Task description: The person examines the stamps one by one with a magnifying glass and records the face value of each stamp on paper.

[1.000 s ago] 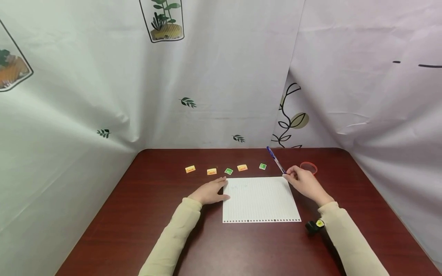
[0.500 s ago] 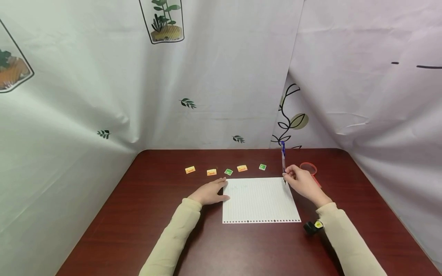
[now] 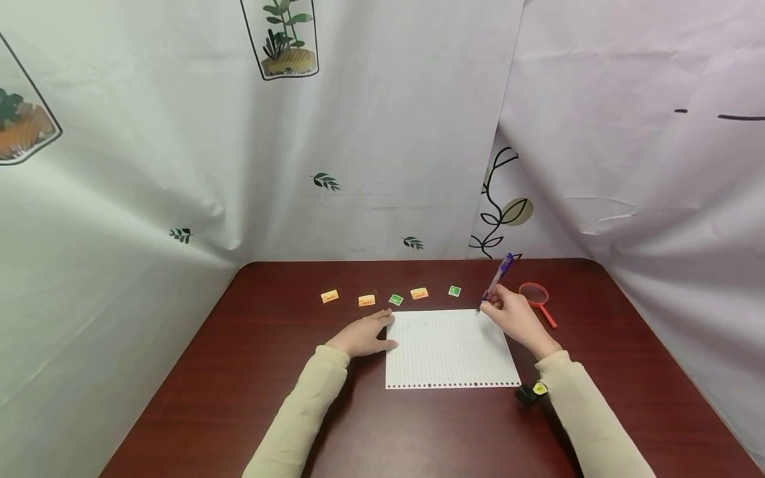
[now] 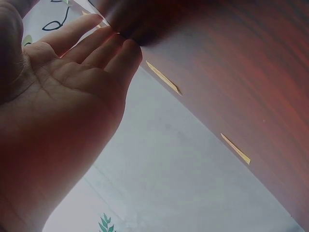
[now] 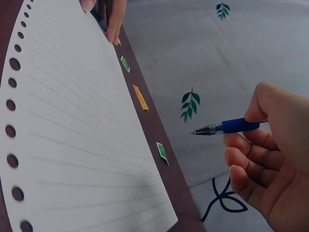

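Observation:
A lined white sheet of paper [image 3: 448,352], with punched holes along its near edge, lies on the dark red table. My left hand [image 3: 361,334] rests at its left edge, fingers straight and thumb over the paper. In the left wrist view the palm [image 4: 72,96] shows with extended fingers. My right hand [image 3: 514,317] holds a blue pen [image 3: 498,277] between thumb and fingers, tip down over the sheet's far right part. The right wrist view shows the pen's blue grip [image 5: 239,125] and bare metal tip, with the other fingers curled below. Faint marks show at the sheet's upper left.
Beyond the sheet lie small yellow-orange pieces [image 3: 329,296] and green ones [image 3: 455,291] in a loose row. A red magnifying glass [image 3: 540,304] lies right of my right hand. A patterned white cloth [image 3: 382,133] hangs behind the table.
My right hand has shifted slightly left over the paper. The pen swung from leaning left, through upright, to leaning right with its tip down. My left hand has stayed in place.

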Motion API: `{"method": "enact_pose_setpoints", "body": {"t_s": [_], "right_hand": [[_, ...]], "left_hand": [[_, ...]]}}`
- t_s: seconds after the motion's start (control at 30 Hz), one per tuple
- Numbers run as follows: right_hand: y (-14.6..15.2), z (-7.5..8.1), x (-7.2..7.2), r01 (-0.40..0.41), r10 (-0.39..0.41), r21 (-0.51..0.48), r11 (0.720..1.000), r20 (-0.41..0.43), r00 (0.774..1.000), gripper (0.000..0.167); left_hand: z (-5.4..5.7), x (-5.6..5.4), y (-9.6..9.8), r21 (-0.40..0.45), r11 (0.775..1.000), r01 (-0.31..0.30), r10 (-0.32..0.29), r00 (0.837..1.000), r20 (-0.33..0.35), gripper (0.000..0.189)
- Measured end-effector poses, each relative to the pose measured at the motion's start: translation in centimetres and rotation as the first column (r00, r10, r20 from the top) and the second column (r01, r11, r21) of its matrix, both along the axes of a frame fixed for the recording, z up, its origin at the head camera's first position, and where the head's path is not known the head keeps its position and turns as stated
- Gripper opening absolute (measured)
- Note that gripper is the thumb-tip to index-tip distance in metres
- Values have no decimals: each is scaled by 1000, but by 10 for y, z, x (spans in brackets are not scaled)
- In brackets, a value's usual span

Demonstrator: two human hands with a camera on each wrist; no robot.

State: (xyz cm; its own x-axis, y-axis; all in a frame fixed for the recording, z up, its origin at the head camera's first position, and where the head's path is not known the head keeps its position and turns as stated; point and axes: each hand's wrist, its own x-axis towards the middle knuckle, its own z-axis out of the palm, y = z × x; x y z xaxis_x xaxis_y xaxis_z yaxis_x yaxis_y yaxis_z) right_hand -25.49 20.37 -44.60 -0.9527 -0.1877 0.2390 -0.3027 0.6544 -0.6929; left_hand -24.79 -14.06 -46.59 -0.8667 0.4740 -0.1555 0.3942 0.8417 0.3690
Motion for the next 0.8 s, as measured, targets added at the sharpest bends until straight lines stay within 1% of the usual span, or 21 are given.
{"method": "enact_pose_setpoints", "body": {"t_s": [0.17, 0.3, 0.43, 0.57, 0.8], "right_hand": [[-10, -3, -1, 5, -6, -48, 999, -15, 1000, 11], [-17, -8, -2, 0, 1, -80, 997, 10, 1000, 6], [-23, -14, -4, -8, 10, -88, 996, 23, 1000, 4], [-29, -17, -5, -14, 17, -102, 995, 32, 999, 5], [-41, -20, -6, -1, 8, -144, 990, 44, 999, 4]], "left_hand": [[0, 0, 0, 4, 1000, -1, 1, 1000, -1, 70], [-1, 0, 0, 6, 1000, 3, -3, 1000, -5, 70], [-2, 1, 0, 4, 1000, 3, -3, 1000, -2, 70], [-3, 1, 0, 5, 1000, -3, 2, 1000, 2, 70], [-2, 1, 0, 11, 1000, -3, 3, 1000, 1, 71]]}}
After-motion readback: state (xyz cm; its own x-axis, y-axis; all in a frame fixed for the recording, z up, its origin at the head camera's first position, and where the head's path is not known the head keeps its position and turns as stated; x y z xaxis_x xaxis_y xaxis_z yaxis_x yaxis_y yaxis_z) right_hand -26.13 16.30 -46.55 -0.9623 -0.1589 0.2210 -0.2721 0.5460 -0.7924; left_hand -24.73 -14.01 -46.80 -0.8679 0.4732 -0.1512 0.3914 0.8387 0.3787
